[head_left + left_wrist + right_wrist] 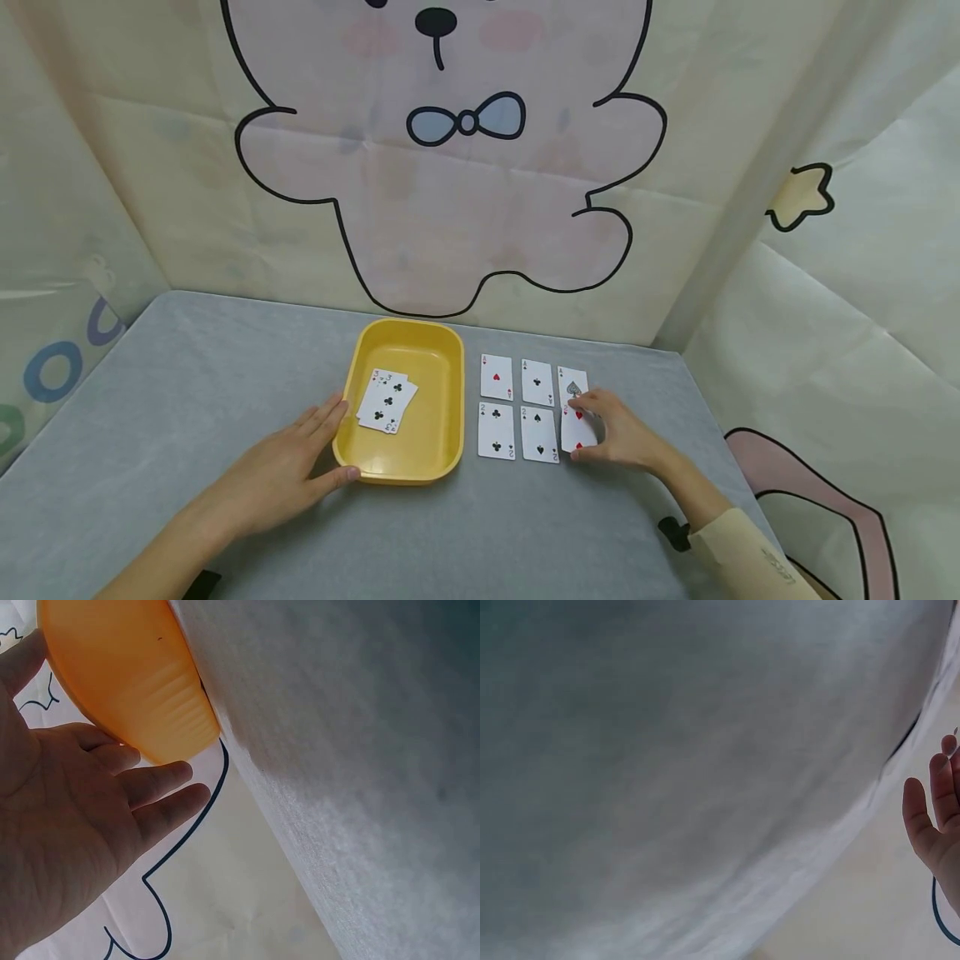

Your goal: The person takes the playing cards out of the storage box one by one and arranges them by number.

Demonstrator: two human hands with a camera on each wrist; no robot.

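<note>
A yellow tray (pixel 457 392) holds a few overlapping cards, with a three of clubs (pixel 387 408) on top. My left hand (pixel 288 458) rests against the tray's left side, thumb near its front corner; in the left wrist view its fingers are fairly straight beside the orange-looking wall. On the right, my right hand (pixel 621 429) pinches a red two card (pixel 576 433) between thumb and fingers, its upper edge overlapping the ace of spades (pixel 572 381). Left of it lie a two of spades (pixel 539 433) and a two of clubs (pixel 497 431). The right wrist view shows little of the card.
Above the twos lie an ace of hearts (pixel 496 377) and an ace of clubs (pixel 537 382). Grey cloth (pixel 480 533) covers the table. A curtain with a bear drawing (pixel 465 208) hangs behind its far edge.
</note>
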